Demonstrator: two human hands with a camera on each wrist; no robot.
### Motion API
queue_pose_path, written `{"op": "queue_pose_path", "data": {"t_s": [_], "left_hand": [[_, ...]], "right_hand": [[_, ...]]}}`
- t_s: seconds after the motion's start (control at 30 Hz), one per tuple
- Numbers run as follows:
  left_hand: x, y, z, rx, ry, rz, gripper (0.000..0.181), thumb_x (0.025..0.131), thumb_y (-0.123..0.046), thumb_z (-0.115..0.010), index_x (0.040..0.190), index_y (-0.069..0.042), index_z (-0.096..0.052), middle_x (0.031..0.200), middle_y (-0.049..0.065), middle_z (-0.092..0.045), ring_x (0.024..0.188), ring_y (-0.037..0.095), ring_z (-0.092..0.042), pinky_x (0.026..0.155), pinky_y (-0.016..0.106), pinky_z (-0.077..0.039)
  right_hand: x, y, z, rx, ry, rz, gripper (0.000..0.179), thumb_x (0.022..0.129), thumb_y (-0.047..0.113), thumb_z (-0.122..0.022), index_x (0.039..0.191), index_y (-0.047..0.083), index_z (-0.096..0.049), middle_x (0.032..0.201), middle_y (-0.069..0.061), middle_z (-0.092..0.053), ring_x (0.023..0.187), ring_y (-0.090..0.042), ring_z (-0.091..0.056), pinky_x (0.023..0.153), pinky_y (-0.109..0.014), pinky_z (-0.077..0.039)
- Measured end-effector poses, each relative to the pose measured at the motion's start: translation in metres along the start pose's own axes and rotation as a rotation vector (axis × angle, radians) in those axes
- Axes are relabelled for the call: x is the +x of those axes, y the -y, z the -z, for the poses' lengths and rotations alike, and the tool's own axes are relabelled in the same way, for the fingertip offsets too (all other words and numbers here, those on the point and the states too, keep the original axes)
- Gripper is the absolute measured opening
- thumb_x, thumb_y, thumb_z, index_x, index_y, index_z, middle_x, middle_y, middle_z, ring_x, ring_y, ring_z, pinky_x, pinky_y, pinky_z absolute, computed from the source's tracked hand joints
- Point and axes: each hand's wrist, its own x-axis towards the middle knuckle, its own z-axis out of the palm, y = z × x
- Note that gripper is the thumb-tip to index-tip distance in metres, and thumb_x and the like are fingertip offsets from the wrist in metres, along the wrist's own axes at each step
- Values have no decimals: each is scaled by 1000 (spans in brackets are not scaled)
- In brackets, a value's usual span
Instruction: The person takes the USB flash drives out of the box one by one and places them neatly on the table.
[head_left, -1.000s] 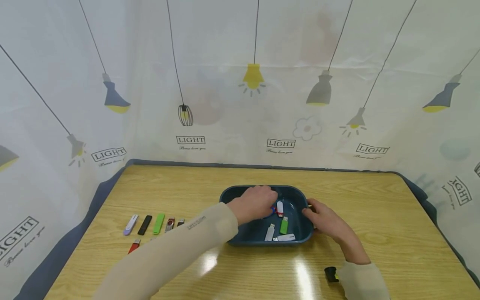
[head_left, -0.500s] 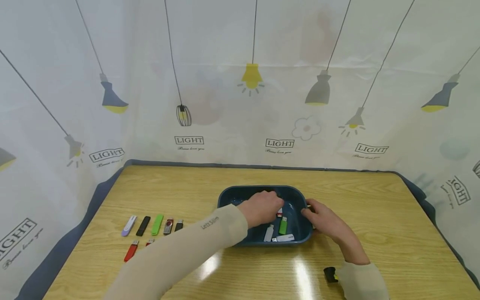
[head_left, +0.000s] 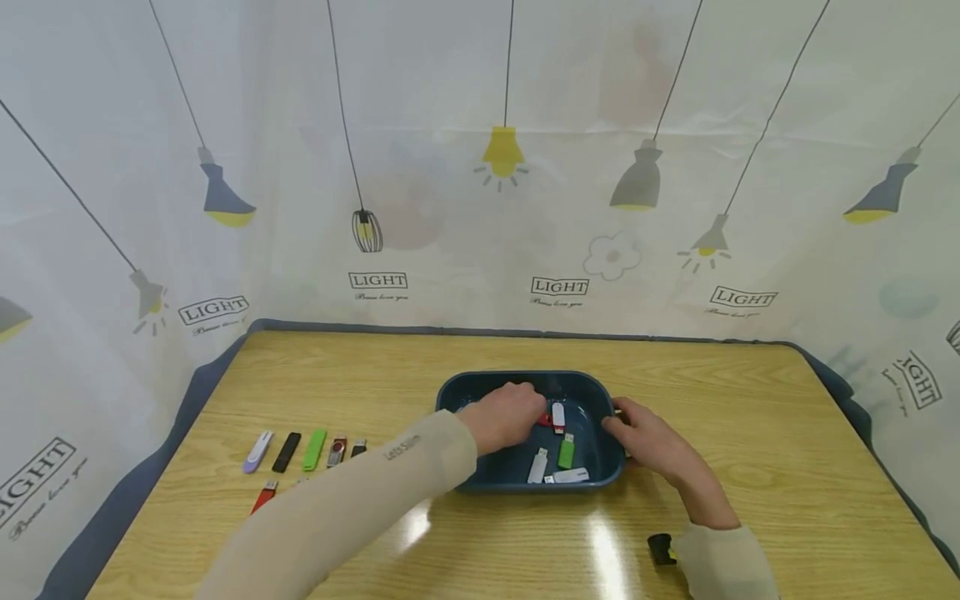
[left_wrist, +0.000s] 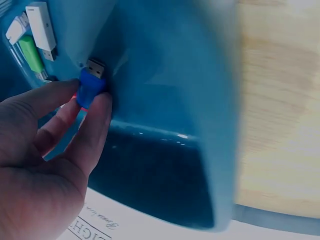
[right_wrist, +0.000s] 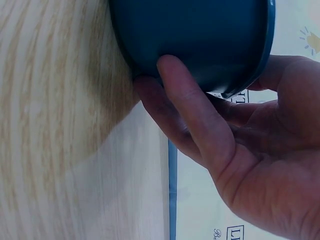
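In the head view, a dark blue rectangular basin [head_left: 517,488] stands on the wooden table, and my left hand [head_left: 504,417] reaches down into it. Thumb and fingertips pinch a blue USB flash drive [left_wrist: 92,89], its metal plug pointing away from the palm in the left wrist view. A bit of red shows between the fingers behind it. To the right of this hand lie a white-and-red drive [head_left: 558,418], a green drive [head_left: 566,452] and two white ones [head_left: 537,465]. My right hand [head_left: 654,440] grips the basin's right end, thumb over the rim and fingers against the outer wall.
Left of the basin, several flash drives form a row: white-purple [head_left: 257,452], black [head_left: 287,452], green [head_left: 315,450], silver-and-red [head_left: 337,452]. A red drive [head_left: 265,495] lies nearer, partly behind the left sleeve. A black object [head_left: 662,549] sits beside the right cuff. A lamp-print curtain surrounds the table.
Inside the basin my left hand shifted right and nearer, then back left, uncovering the white-and-red drive again. My right hand has kept its grip on the basin.
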Motion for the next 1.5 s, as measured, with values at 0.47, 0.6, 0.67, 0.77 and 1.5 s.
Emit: {"op": "queue_pose_path", "data": {"t_s": [0.47, 0.6, 0.67, 0.77, 1.5], "left_hand": [[-10, 18, 3, 64, 45, 31, 19, 101, -20, -69, 117, -12, -76, 101, 3, -70, 82, 13, -60, 77, 28, -56], [-10, 15, 3, 84, 78, -52, 29, 99, -24, -74, 127, -16, -73, 115, 3, -67, 92, 13, -59, 88, 29, -55], [-10, 13, 2, 91, 93, -72, 31, 98, -25, -74, 129, -17, -72, 118, 3, -67, 94, 13, -59, 91, 29, -55], [-11, 10, 0, 107, 107, -68, 31, 99, -24, -73, 129, -17, -71, 122, 3, -67, 96, 13, -59, 94, 29, -54], [-7, 10, -4, 118, 125, -56, 24, 101, -22, -70, 124, -15, -73, 110, 2, -72, 83, 11, -59, 85, 24, -55]], "right_hand": [[-1, -1, 0, -13, -10, -8, 52, 109, 16, -43, 150, -14, -34, 138, -36, -50, 110, -37, -65, 78, -47, -62], [-1, -1, 0, -20, -11, -10, 52, 109, 16, -43, 150, -14, -33, 138, -35, -51, 110, -37, -65, 79, -48, -62], [-1, -1, 0, -23, -11, -14, 52, 109, 16, -43, 151, -14, -33, 138, -35, -51, 110, -37, -65, 79, -48, -62], [0, -1, 0, -18, -9, -21, 53, 109, 17, -43, 151, -14, -32, 138, -36, -50, 110, -37, -65, 78, -48, -62], [0, -2, -1, -31, -10, -4, 52, 109, 18, -45, 150, -14, -35, 140, -36, -49, 111, -37, -64, 80, -48, -62]]}}
